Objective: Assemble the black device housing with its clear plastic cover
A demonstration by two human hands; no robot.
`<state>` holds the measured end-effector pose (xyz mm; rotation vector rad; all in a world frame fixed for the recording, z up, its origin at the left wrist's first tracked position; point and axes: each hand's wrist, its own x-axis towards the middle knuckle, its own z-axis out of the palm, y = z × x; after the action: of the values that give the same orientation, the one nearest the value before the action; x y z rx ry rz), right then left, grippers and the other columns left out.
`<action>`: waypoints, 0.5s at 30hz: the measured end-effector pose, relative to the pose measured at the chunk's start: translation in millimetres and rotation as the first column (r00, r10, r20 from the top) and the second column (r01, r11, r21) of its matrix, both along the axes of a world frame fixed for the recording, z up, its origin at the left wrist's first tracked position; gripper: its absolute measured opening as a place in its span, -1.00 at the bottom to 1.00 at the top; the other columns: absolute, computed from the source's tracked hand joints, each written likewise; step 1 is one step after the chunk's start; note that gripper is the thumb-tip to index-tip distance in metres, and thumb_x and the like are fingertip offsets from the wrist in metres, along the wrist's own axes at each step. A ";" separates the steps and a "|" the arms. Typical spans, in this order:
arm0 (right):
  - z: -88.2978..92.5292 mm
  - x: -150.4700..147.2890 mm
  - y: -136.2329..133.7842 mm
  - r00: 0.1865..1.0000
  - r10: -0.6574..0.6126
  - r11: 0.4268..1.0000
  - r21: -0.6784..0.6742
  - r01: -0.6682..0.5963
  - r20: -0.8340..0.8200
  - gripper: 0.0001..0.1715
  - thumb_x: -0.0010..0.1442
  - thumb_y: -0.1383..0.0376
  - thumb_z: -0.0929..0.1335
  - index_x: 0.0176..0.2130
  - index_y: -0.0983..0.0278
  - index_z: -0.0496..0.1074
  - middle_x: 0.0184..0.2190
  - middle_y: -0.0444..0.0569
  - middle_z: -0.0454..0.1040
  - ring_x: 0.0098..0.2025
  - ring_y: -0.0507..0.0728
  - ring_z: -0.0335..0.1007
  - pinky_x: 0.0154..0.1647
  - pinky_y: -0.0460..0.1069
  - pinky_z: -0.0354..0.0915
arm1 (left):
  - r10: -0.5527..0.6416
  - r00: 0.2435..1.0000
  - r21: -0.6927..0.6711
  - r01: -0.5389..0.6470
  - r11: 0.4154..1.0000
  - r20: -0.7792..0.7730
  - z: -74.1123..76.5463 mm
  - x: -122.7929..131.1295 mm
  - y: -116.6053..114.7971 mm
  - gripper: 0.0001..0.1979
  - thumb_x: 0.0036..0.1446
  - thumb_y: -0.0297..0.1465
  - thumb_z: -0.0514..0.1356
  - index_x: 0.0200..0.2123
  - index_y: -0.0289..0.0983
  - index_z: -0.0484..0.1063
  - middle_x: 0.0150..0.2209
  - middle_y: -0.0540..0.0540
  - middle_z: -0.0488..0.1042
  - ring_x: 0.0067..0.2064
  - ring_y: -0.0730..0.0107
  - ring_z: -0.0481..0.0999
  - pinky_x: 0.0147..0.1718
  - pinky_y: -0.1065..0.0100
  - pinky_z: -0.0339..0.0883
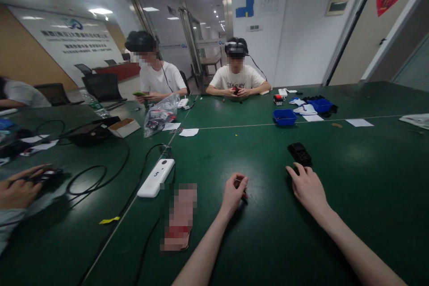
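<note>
My left hand (pixel 233 193) is closed above the green table (pixel 268 237). Its fingers curl around a small dark object with a reddish part, mostly hidden, so its kind does not show. To the right, my right hand (pixel 308 187) hovers low with its fingers bent and apart, holding nothing I can see. Just beyond its fingertips lies a black blocky object (pixel 300 153), perhaps a folded strap or case; whether the fingers touch it I cannot tell.
Left of my hands lie a white power strip (pixel 156 178), a blurred pinkish phone-like thing (pixel 182 214) and black cables (pixel 100 178). Blue trays (pixel 284 117) stand further back. Two people sit opposite; another person's hand (pixel 20 190) is at far left.
</note>
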<state>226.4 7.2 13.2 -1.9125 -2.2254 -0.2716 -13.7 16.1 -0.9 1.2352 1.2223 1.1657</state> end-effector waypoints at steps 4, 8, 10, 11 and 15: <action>-12.8 28.2 -3.8 0.992 -0.107 0.994 0.008 0.106 0.062 -0.40 0.02 0.48 0.18 0.08 0.27 0.26 0.07 0.19 0.25 0.02 0.38 0.18 -0.06 0.27 0.21 | -0.020 1.000 -0.003 0.020 1.000 -0.017 -2.7 -0.9 0.7 -0.66 -0.04 -0.14 0.18 -0.40 -0.32 0.31 -0.54 0.05 0.27 -0.59 0.55 0.34 -0.71 0.53 0.27; -16.9 41.6 -4.8 0.984 -0.172 0.985 0.023 0.171 0.047 -0.40 0.03 0.48 0.15 0.08 0.29 0.25 0.08 0.21 0.24 0.06 0.39 0.15 -0.04 0.30 0.18 | -0.027 0.999 -0.002 0.027 1.000 -0.034 -1.3 -1.1 -0.1 -0.66 -0.02 -0.13 0.17 -0.39 -0.32 0.31 -0.55 0.05 0.27 -0.60 0.57 0.32 -0.70 0.54 0.26; -17.4 42.7 -4.8 0.980 -0.193 0.981 0.029 0.192 0.049 -0.40 0.04 0.49 0.14 0.09 0.31 0.25 0.10 0.23 0.22 0.08 0.39 0.14 -0.03 0.31 0.17 | -0.025 0.999 -0.007 0.025 1.000 -0.039 -0.3 -0.8 -0.5 -0.67 -0.02 -0.14 0.16 -0.39 -0.32 0.31 -0.55 0.05 0.26 -0.59 0.56 0.32 -0.70 0.53 0.27; -17.5 42.7 -4.8 0.979 -0.200 0.979 0.031 0.199 0.049 -0.40 0.04 0.49 0.14 0.08 0.31 0.26 0.10 0.23 0.21 0.10 0.39 0.12 -0.02 0.31 0.17 | -0.025 0.999 -0.008 0.025 1.000 -0.039 -0.1 -0.7 -0.6 -0.67 -0.02 -0.14 0.16 -0.40 -0.32 0.31 -0.55 0.05 0.26 -0.59 0.56 0.32 -0.70 0.53 0.26; -19.0 42.0 -4.9 0.973 -0.221 0.975 0.027 0.220 0.067 -0.39 0.02 0.53 0.13 0.07 0.34 0.27 0.11 0.24 0.21 0.12 0.38 0.10 -0.01 0.29 0.16 | -0.034 0.999 -0.001 0.034 0.999 -0.042 -2.0 -0.6 0.3 -0.69 -0.02 -0.15 0.16 -0.40 -0.32 0.30 -0.54 0.05 0.26 -0.60 0.56 0.31 -0.71 0.53 0.25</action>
<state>268.4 2.3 -5.8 -2.1739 -2.0424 -0.3969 -14.3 16.4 -2.9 1.2809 1.2276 1.1202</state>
